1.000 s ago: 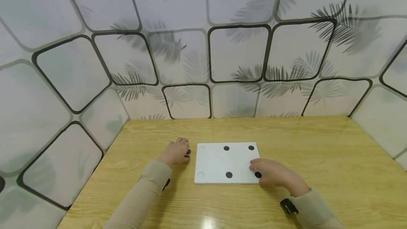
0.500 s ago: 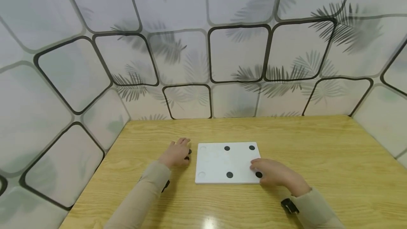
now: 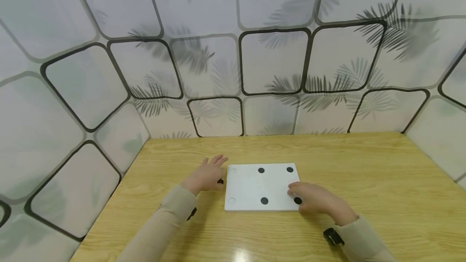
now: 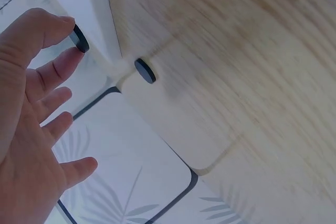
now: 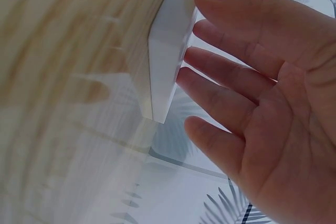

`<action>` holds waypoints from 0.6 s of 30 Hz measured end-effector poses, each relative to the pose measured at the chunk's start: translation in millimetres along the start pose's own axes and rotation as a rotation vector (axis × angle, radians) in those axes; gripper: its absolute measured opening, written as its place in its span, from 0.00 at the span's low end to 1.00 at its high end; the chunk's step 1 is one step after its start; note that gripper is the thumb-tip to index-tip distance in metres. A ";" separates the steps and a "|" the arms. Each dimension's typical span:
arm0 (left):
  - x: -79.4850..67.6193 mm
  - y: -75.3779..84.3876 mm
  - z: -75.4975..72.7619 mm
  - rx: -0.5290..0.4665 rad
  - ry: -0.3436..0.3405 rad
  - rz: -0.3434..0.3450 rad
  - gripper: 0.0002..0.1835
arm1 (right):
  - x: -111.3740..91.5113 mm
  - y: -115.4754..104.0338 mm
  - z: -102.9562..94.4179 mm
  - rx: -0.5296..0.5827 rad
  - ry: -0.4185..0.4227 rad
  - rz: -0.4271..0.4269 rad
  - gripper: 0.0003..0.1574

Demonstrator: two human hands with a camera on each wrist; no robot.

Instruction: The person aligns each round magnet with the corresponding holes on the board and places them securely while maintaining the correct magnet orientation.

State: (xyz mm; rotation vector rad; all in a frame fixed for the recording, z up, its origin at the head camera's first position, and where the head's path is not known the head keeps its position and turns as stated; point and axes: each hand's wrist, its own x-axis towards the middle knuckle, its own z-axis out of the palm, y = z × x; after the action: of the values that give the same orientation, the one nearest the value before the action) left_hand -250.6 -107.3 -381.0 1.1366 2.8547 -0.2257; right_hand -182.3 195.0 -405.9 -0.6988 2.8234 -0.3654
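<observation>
My left hand (image 3: 206, 176) pinches a small black disc (image 4: 80, 39) between thumb and index finger, its other fingers spread. It hovers just off the left edge of a white rectangular board (image 3: 251, 183). Another black disc (image 4: 145, 71) lies on the table below this hand; the hand hides it in the head view. Along its left side the board has two shallow round recesses (image 3: 231, 201), while several black discs (image 3: 264, 200) sit at its middle and right. My right hand (image 3: 316, 199) rests on the board's right edge, fingers extended and fingertips touching it.
The board lies flat on a wooden table (image 3: 269, 237). Walls of pale patterned cloth (image 3: 273, 60) enclose the table at the back and both sides. Each wrist wears a black strap (image 3: 333, 236) at a beige sleeve.
My left hand has shifted right toward the board, carrying its disc along and covering the loose disc in the head view. My right hand stays at the board's right edge.
</observation>
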 end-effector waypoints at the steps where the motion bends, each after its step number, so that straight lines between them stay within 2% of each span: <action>1: 0.1 2.1 -1.0 0.006 -0.007 -0.004 0.13 | -0.2 -0.2 -0.4 0.000 -0.002 0.002 0.27; 10: -0.9 15.8 1.6 0.029 0.025 0.040 0.11 | -0.7 -2.9 -0.9 -0.011 -0.017 0.015 0.26; 18: 0.0 27.3 5.5 0.071 -0.038 0.072 0.13 | 0.7 -2.0 -1.8 -0.019 -0.015 0.025 0.26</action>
State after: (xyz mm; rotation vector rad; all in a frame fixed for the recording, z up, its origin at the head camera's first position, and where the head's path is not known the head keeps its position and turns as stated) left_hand -231.8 -88.5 -389.6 1.2309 2.7881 -0.3438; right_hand -182.5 193.3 -403.8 -0.6671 2.8222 -0.3290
